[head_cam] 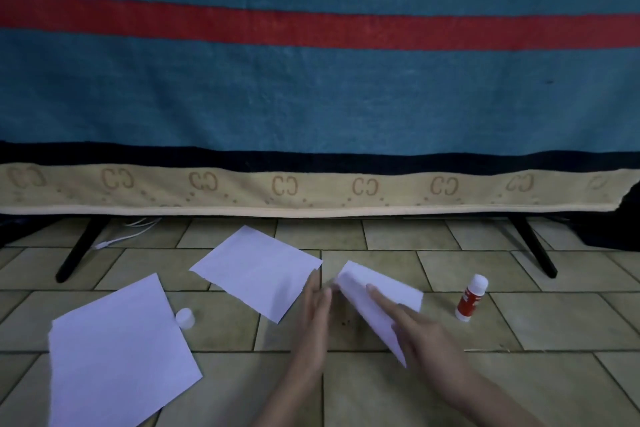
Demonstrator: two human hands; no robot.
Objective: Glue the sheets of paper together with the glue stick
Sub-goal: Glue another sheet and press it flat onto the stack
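Observation:
Three white paper sheets lie on the tiled floor. The large sheet (117, 354) is at the lower left, a second sheet (258, 270) lies in the middle. A smaller, tilted sheet (384, 291) sits under my right hand (412, 329), whose straight fingers press flat on it. My left hand (313, 315) stands edge-on with straight fingers between the middle sheet and the small one, fingertips at their near edges. The red glue stick (471, 298) stands upright with a white top, to the right of the small sheet. Its white cap (184, 317) lies beside the large sheet.
A wide object draped in a blue, red-striped cloth (311, 80) with a beige hem stands on two black legs (78, 250) behind the papers. A white cable (131, 230) lies under it at the left. Olive floor tiles (519, 374) surround the work.

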